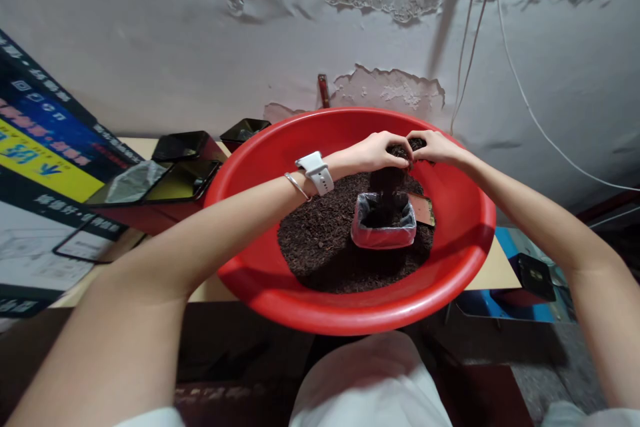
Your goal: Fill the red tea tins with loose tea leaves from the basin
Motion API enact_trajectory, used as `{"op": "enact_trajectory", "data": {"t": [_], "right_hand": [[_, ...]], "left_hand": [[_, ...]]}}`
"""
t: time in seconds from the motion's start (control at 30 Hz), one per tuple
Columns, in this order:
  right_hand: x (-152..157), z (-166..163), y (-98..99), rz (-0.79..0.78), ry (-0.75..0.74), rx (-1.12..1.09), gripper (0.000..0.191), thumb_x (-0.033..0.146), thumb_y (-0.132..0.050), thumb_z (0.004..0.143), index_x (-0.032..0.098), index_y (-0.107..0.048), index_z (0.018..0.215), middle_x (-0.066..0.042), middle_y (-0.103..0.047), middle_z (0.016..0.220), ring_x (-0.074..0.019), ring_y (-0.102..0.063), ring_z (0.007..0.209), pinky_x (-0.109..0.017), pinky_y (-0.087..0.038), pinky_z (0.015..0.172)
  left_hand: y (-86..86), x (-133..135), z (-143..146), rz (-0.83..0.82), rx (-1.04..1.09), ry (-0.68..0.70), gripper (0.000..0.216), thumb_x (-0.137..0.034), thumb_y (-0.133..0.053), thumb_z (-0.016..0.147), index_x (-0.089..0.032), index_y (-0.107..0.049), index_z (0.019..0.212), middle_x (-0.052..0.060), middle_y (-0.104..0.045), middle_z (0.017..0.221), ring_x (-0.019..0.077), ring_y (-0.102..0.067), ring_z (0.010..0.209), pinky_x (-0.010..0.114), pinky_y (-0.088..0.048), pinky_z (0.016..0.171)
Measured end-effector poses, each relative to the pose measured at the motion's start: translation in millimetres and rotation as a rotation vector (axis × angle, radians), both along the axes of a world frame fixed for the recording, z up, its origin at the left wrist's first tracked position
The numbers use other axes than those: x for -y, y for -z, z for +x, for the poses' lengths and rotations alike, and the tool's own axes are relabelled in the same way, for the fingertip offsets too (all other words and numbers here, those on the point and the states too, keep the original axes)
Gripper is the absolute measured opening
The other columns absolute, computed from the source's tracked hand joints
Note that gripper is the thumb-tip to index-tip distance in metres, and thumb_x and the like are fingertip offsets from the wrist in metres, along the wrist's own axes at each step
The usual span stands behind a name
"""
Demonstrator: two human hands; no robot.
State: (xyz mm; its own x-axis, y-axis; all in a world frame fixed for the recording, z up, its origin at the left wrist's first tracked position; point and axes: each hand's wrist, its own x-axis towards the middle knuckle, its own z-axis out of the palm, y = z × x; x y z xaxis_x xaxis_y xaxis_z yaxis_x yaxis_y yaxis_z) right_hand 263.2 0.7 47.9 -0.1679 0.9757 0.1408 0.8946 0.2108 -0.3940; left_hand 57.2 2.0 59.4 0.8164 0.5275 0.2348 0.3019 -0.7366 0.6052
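Note:
A large red basin [350,320] holds a bed of dark, loose, tea-like leaves [315,240]. In it stands a small red box [383,239] lined with clear plastic, with some of the leaves inside. My left hand [377,150] and my right hand [436,145] meet above the box, their fingers curled around clumps of the dark leaves. A stream of leaves drops from between them into the box. Beside the box, under my right hand, a flat brownish piece [423,209] with a dark, gold-flecked edge rests on the leaves.
Open dark red boxes [183,180], one with a plastic liner, stand left of the basin on a pale table [493,267]. A large printed carton [45,167] leans at far left. Another dark box [535,277] sits at right. Cables [480,27] hang along the peeling wall.

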Motion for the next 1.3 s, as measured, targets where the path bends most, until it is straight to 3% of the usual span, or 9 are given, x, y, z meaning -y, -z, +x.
{"op": "enact_trajectory", "data": {"t": [0.17,0.37,0.47,0.73,0.9,0.97,1.03,1.17,1.3], "right_hand": [[16,-14,-5.8,0.029,-0.036,-0.017,0.036,0.027,-0.065,0.066,0.02,-0.068,0.101,-0.001,-0.067,0.092,-0.0163,-0.059,0.083,-0.026,-0.045,0.074],[42,-52,-15.5,-0.087,-0.231,0.139,0.039,0.025,-0.065,0.069,0.022,-0.068,0.108,-0.001,-0.067,0.089,-0.0153,-0.058,0.081,-0.025,-0.043,0.071],[46,-64,-22.5,-0.145,-0.318,0.229,0.04,0.026,-0.066,0.071,0.023,-0.067,0.111,-0.001,-0.067,0.087,-0.0154,-0.058,0.078,-0.025,-0.042,0.071],[46,-70,-47.3,-0.174,-0.362,0.304,0.049,0.031,-0.072,0.072,0.025,-0.063,0.12,-0.002,-0.066,0.103,-0.0194,-0.061,0.092,-0.03,-0.046,0.08],[29,-65,-56.1,-0.194,-0.334,0.258,0.044,0.043,-0.068,0.077,0.024,-0.064,0.117,-0.003,-0.067,0.104,-0.021,-0.062,0.095,-0.034,-0.048,0.084],[8,-57,-45.3,-0.175,-0.289,0.232,0.039,0.045,-0.062,0.082,0.023,-0.064,0.114,-0.004,-0.068,0.106,-0.0213,-0.063,0.097,-0.035,-0.048,0.087],[-23,-46,-21.0,-0.151,-0.205,0.235,0.037,0.046,-0.057,0.086,0.022,-0.063,0.114,-0.006,-0.068,0.109,-0.0222,-0.063,0.101,-0.036,-0.047,0.09],[-97,-25,55.7,-0.306,0.016,0.294,0.048,0.044,-0.056,0.088,0.016,-0.055,0.126,-0.013,-0.062,0.124,-0.0249,-0.057,0.115,-0.034,-0.043,0.099],[-163,-28,127.3,-0.304,0.071,0.259,0.072,0.051,-0.062,0.083,0.014,-0.041,0.141,-0.02,-0.043,0.143,-0.0329,-0.042,0.131,-0.041,-0.036,0.106]], "left_hand": [[6.1,-8,-18,-0.106,-0.047,-0.022,0.027,-0.029,-0.067,0.075,-0.018,-0.074,0.098,0.004,-0.072,0.095,0.0202,-0.063,0.095,0.034,-0.044,0.092],[30.5,-46,-70,-0.096,-0.067,-0.389,0.032,-0.031,-0.067,0.073,-0.018,-0.073,0.101,0.008,-0.072,0.107,0.0232,-0.063,0.103,0.034,-0.045,0.096],[44.0,-63,-95,-0.114,-0.057,-0.502,0.033,-0.033,-0.067,0.072,-0.018,-0.073,0.101,0.008,-0.072,0.107,0.0236,-0.064,0.103,0.035,-0.045,0.097],[56.1,-76,-115,-0.157,-0.037,-0.567,0.037,-0.035,-0.066,0.071,-0.018,-0.071,0.104,0.009,-0.071,0.11,0.0223,-0.064,0.104,0.032,-0.046,0.095],[68.2,-95,-115,-0.153,-0.197,-0.598,0.041,-0.041,-0.064,0.072,-0.021,-0.07,0.108,0.006,-0.07,0.115,0.0237,-0.062,0.108,0.029,-0.047,0.092],[82.5,-111,-116,-0.172,-0.346,-0.632,0.046,-0.046,-0.062,0.074,-0.02,-0.068,0.111,0.008,-0.068,0.118,0.0261,-0.063,0.106,0.03,-0.05,0.087],[102.2,-130,-117,-0.209,-0.49,-0.654,0.053,-0.05,-0.057,0.078,-0.016,-0.064,0.118,0.012,-0.066,0.121,0.0278,-0.064,0.105,0.031,-0.051,0.085],[145.2,-169,-105,-0.198,-0.595,-0.7,0.073,-0.051,-0.055,0.081,-0.005,-0.046,0.136,0.022,-0.05,0.139,0.0322,-0.052,0.124,0.033,-0.043,0.099],[175.6,-206,-68,-0.08,-0.495,-0.667,0.078,-0.056,-0.051,0.084,-0.018,-0.029,0.148,0.013,-0.022,0.158,0.0298,-0.025,0.143,0.04,-0.027,0.112]]}}
